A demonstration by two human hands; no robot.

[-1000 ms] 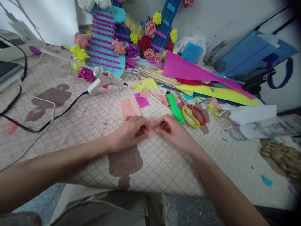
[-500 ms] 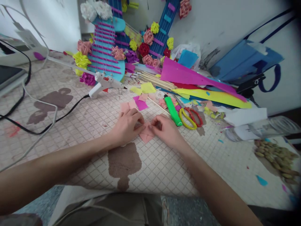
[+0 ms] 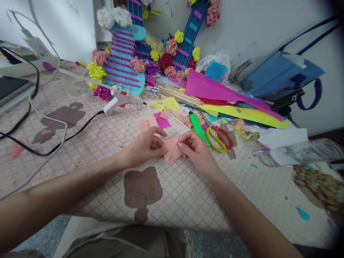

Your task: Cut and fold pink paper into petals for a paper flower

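Note:
Between my two hands is a small pink piece of paper (image 3: 172, 149), creased and slightly raised off the tablecloth. The fingertips of my left hand (image 3: 147, 147) pinch its left edge. At its upper right, my right hand (image 3: 195, 147) grips it between thumb and fingers. More pink paper squares (image 3: 147, 124) lie just beyond my left hand, beside a magenta square (image 3: 162, 121) and yellow squares (image 3: 170, 103). A green glue tube or cutter (image 3: 198, 128) rests just past my right hand, next to yellow-handled scissors (image 3: 216, 141) and red-handled scissors (image 3: 227, 138).
A white glue gun (image 3: 118, 99) with a black cord stands at the left. Behind are a light-blue paper guitar (image 3: 122, 61) with paper flowers, wooden sticks (image 3: 178, 94) and a magenta sheet (image 3: 215, 87). At right lie a clear jar (image 3: 309, 150) and a pile of nuts (image 3: 319, 184).
The pink paper has been lifted and opened out more between my fingers. Both hands have shifted slightly, my right one a little to the right. The whole view has tilted slightly.

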